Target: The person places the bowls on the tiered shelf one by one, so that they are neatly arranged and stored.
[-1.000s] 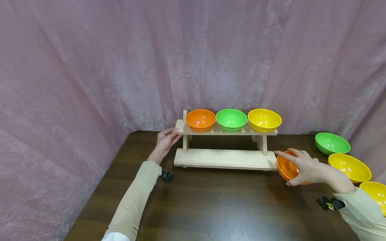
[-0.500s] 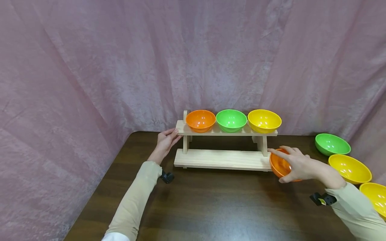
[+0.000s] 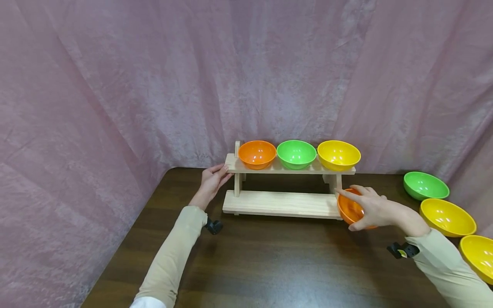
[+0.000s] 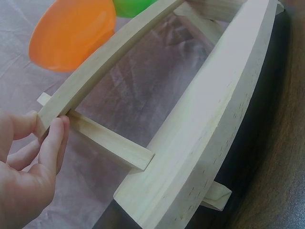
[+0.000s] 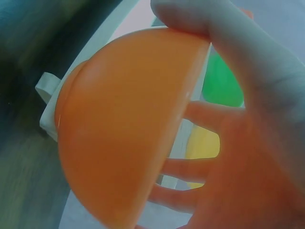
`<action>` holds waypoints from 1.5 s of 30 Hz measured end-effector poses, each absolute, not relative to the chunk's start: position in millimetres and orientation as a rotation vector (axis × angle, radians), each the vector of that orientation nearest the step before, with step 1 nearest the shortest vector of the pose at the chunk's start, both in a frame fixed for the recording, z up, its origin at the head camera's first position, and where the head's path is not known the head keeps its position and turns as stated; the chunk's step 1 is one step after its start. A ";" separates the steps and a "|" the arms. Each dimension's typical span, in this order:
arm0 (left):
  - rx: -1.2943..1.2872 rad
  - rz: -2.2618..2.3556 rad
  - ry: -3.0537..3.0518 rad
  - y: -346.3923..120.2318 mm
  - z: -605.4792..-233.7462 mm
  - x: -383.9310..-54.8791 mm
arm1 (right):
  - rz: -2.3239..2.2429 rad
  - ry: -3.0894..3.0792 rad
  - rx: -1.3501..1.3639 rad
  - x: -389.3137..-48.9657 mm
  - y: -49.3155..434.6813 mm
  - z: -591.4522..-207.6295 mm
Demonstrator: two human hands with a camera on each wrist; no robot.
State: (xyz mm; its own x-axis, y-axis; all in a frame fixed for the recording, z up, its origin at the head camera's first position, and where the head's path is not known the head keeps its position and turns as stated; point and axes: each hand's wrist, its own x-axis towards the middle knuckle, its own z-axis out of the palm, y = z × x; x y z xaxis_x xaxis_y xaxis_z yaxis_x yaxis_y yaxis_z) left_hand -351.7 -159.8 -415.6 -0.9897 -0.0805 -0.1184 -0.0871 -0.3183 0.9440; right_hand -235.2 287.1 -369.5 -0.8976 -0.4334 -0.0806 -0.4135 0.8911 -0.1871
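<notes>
A two-tier wooden shelf [image 3: 281, 203] stands near the back of the table. My left hand [image 3: 211, 182] pinches the left end of its upper board, thumb on top and fingers beneath, as the left wrist view shows. My right hand [image 3: 375, 208] grips an orange bowl [image 5: 119, 119] by its rim, thumb and fingers spread across the mouth. This bowl overlaps the right end of the lower board in the head view. On the upper board sit another orange bowl [image 3: 257, 155], a green bowl [image 3: 296, 154] and a yellow bowl [image 3: 339, 155] in a row.
At the right of the dark table [image 3: 269, 265] stand a second green bowl [image 3: 426, 185] and two yellow bowls, one [image 3: 447, 217] behind the other [image 3: 479, 256]. A pink curtain [image 3: 246, 77] hangs right behind the shelf.
My right hand has moved left with the orange bowl, from beside the lower board's right end to over it. The left hand keeps its pinch on the upper board.
</notes>
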 end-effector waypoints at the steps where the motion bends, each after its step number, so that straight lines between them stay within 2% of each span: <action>1: -0.227 2.536 1.831 -159.5 -415.6 -351.6 | -0.256 2.933 -0.662 -236.0 286.2 -369.5; 45: -0.212 2.543 1.814 -160.5 -416.3 -349.9 | -0.292 2.896 -0.710 -260.2 265.0 -376.5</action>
